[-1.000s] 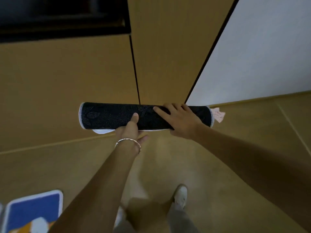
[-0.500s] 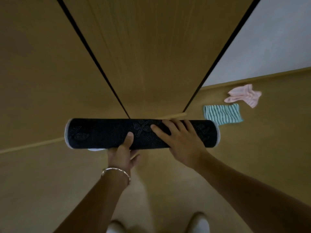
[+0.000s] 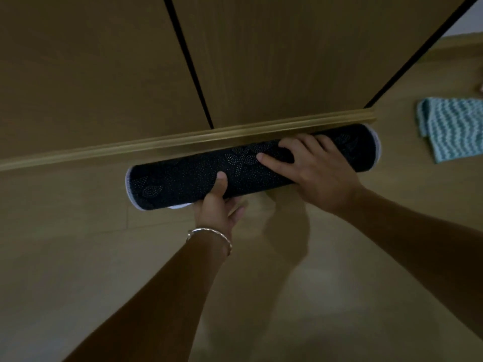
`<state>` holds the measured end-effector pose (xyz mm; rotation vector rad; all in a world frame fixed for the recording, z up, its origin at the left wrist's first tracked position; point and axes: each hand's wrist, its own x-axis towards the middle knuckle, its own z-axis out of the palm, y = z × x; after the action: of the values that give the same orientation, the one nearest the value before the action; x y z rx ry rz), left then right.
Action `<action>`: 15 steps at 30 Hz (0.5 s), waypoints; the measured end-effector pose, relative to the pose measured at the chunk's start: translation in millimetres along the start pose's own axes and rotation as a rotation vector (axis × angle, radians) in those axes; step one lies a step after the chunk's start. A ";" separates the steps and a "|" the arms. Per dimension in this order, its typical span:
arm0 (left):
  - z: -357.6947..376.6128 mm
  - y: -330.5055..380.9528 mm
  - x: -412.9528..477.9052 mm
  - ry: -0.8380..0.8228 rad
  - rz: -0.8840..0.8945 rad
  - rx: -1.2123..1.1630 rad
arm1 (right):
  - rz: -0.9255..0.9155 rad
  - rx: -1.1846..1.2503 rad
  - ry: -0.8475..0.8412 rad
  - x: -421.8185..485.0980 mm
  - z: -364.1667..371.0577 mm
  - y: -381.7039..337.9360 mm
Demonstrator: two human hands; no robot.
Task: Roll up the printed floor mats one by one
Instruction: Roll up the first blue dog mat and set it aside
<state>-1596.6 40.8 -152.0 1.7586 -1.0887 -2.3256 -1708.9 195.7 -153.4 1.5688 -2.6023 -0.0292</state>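
Left hand and right hand grip rolled mat beside baseboard; striped cloth nearby.

We see a dim, warm-toned frame, darkest at the upper left; the brightest patch is the pale wall at the upper right. Soft arm shadows fall on the floor below centre. The dotted print on the rolled mat reads sharp; straight lines bow near the edges.

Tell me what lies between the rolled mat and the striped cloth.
Nothing: only bare floor separates rolled mat and striped cloth, in the head view.
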 end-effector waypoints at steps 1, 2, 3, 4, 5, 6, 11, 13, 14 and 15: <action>-0.5 -3.7 7.7 -0.004 -0.005 -0.013 | -0.013 -0.014 0.012 1.6 6.5 0.9; -0.3 -5.6 14.7 -0.010 -0.009 -0.019 | -0.016 -0.023 0.018 2.8 12.2 1.7; 0.9 -5.8 20.4 -0.018 -0.010 -0.022 | -0.013 -0.028 0.021 3.6 16.5 2.5; 2.6 -4.4 25.1 -0.027 -0.008 -0.022 | -0.004 -0.033 0.023 4.6 19.9 3.5; 4.8 -1.8 29.4 -0.039 -0.003 -0.018 | 0.011 -0.046 0.023 6.0 22.1 4.8; 6.8 1.2 33.1 -0.055 0.004 -0.003 | 0.031 -0.065 0.024 8.1 24.0 6.8; 12.7 11.8 43.5 -0.081 -0.031 0.082 | 0.066 -0.138 0.021 15.7 31.4 13.1; 11.0 15.2 43.0 -0.047 -0.071 0.198 | 0.107 -0.157 -0.038 12.5 34.9 8.1; 11.0 17.9 39.9 -0.041 -0.105 0.306 | 0.130 -0.170 -0.116 11.7 32.3 3.8; 11.6 21.2 37.0 -0.053 -0.139 0.443 | 0.143 -0.195 -0.221 13.1 26.7 0.0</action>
<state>-1627.8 15.2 -170.1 1.9706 -1.6470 -2.3541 -1717.6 183.1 -178.9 1.3817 -2.7676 -0.4555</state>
